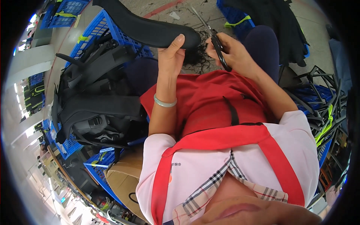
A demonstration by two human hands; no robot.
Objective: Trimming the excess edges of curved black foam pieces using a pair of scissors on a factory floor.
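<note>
My left hand is closed on a long black padded strap, thumb on top and fingers underneath. The strap's rounded end points toward my right hand, while its other end runs off the top of the view. A pair of scissors with black handles and metal blades is gripped in that right hand. Its blades reach up and away, just past the rounded end and apart from it. Whether the blades are spread is hard to make out. Dark thread-like scraps lie on the floor below the strap's end.
To my left, more black padded pieces are heaped by a blue crate. Black cloth covers another blue crate at the far right. Thin black strips fill a crate nearer on the right. A cardboard box stands at lower left.
</note>
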